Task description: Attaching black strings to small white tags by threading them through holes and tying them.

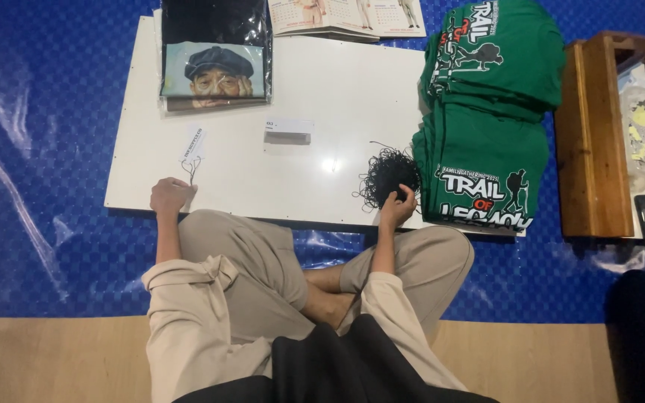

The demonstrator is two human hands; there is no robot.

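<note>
Head view: right hand (398,209) has its fingers pinched into the black string tangle (388,176) on the white surface (337,97), just left of the green shirt stack (487,127). Left hand (170,196), fingers curled together, touches one strung tag (192,145) far left of the tangle; the shirts look untagged.

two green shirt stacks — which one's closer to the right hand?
The nearer, lower green stack, just beside the right hand at the black string bundle; the other stack lies farther up.

White board (337,97) on glossy blue tarp (39,149). Black string tangle (388,175) at board's right edge; beside it, green shirts (487,112) with white-and-red print. Beige trousers (263,261) below board. Brown wooden tray (591,134) right of shirts.
</note>
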